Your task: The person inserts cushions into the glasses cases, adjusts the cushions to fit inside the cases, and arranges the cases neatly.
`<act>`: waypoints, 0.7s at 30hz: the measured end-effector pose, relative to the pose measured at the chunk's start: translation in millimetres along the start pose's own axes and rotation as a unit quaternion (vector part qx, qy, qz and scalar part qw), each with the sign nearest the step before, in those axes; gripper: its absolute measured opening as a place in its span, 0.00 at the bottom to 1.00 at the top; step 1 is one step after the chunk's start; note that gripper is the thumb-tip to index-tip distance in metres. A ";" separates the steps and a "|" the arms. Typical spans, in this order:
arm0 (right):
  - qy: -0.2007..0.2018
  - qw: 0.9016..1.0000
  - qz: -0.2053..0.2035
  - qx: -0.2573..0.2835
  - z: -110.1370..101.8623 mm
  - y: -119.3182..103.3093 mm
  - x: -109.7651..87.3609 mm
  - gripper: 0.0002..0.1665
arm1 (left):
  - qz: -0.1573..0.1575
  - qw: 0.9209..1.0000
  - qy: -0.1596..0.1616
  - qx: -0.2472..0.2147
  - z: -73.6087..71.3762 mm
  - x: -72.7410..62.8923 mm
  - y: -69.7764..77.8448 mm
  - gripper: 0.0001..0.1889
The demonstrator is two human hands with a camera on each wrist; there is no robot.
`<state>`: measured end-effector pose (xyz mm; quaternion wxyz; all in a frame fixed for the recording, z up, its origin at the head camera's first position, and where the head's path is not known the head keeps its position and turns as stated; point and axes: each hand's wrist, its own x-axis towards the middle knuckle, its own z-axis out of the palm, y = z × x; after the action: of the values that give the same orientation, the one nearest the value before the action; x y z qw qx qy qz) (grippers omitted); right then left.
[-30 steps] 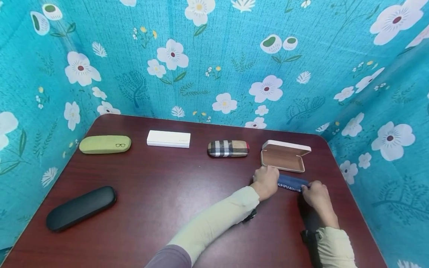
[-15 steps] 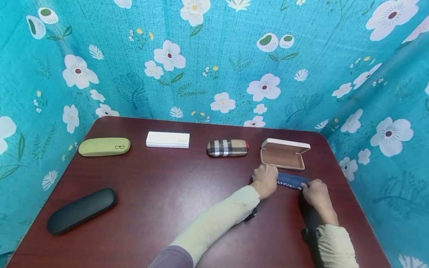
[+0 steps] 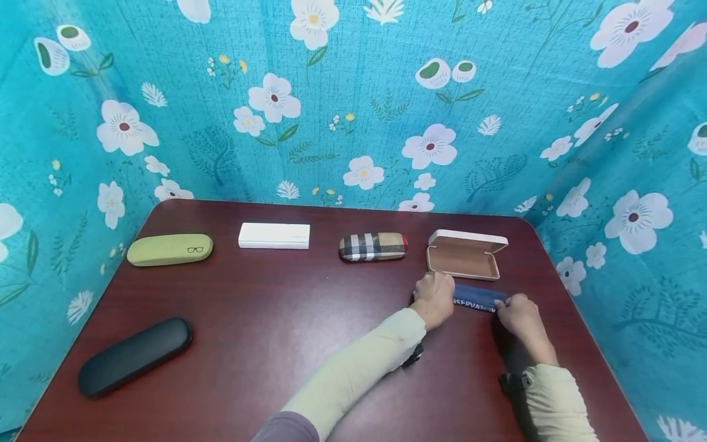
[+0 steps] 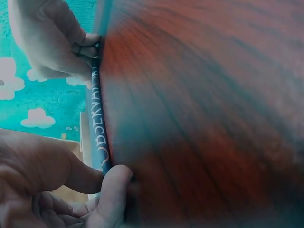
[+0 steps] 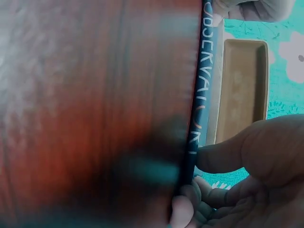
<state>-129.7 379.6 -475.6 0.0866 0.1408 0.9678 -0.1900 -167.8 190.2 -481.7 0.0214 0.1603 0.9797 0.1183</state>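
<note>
Between my two hands lies a folded dark blue cloth (image 3: 476, 297) with white lettering along its near edge. My left hand (image 3: 433, 301) pinches its left end, thumb against fingers. The other end is pinched by my right hand (image 3: 523, 319). Close up in the left wrist view, the lettered edge of the cloth (image 4: 98, 114) runs straight between both hands. Just behind the cloth stands a white glasses case (image 3: 463, 261), lid raised, with a brown lining. That brown interior of the case (image 5: 242, 88) also shows beyond the cloth in the right wrist view.
Along the back of the dark red table (image 3: 276, 325) sit a plaid glasses case (image 3: 373, 247), a white case (image 3: 274, 236) and a green case (image 3: 170, 250), all closed. A black case (image 3: 135, 357) lies at the front left. A flowered blue curtain (image 3: 331, 110) hangs behind.
The head view has shifted slightly. Both hands keep their pinch on the cloth's ends, and the cloth stays in front of the opened white case.
</note>
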 end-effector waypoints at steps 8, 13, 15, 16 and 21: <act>-0.019 0.999 0.036 0.010 -2.6 -0.4 2.7 0.24 | 0.005 1.000 0.001 -0.017 -0.1 2.8 0.9 0.07; 0.024 1.000 0.010 0.009 1.2 -0.6 1.4 0.20 | 0.013 1.000 -0.005 -0.022 -2.2 3.5 -1.7 0.07; 0.026 1.000 0.013 0.007 2.3 0.2 1.5 0.21 | 0.020 1.000 -0.006 -0.020 -1.8 4.0 -3.0 0.08; 0.025 1.000 0.015 0.005 2.4 0.5 1.9 0.21 | 0.024 0.999 -0.006 -0.019 -1.7 4.0 -3.8 0.09; 0.020 1.000 0.023 0.005 2.8 1.8 2.6 0.20 | 0.041 0.999 0.003 -0.016 -1.9 3.7 -7.2 0.09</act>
<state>-131.2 380.7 -479.3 0.0706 0.1670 0.9648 -0.1903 -173.7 184.3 -481.6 0.0160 0.2000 0.9703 0.1353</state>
